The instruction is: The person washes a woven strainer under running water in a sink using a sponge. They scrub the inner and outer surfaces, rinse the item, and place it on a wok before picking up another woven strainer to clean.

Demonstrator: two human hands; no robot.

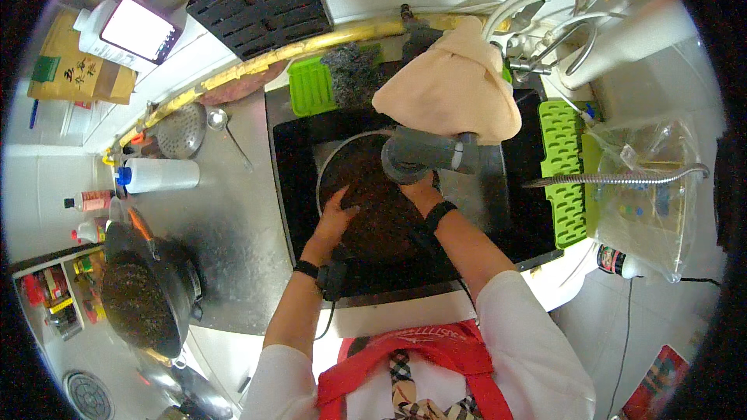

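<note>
Both hands reach down into a black sink that holds a large round pan or basin (320, 172) with a pale rim and dark contents. My left hand (338, 210) is over its left part, thumb and fingers apart; whether it grips anything is hidden. My right hand (421, 191) is at the middle right of the sink, its fingers partly hidden under a grey tap head (429, 154); what it touches cannot be seen. A beige cloth (449, 84) drapes over the tap behind. Both wrists wear black bands.
A metal counter on the left bears a white squeeze bottle (163, 175), a ladle (217, 119) and a skimmer (182, 130). A wok (169, 291) stands lower left. Green drying mats (563, 175) line the sink's right edge, crossed by a flexible metal hose (618, 178). A black rack (262, 9) hangs behind.
</note>
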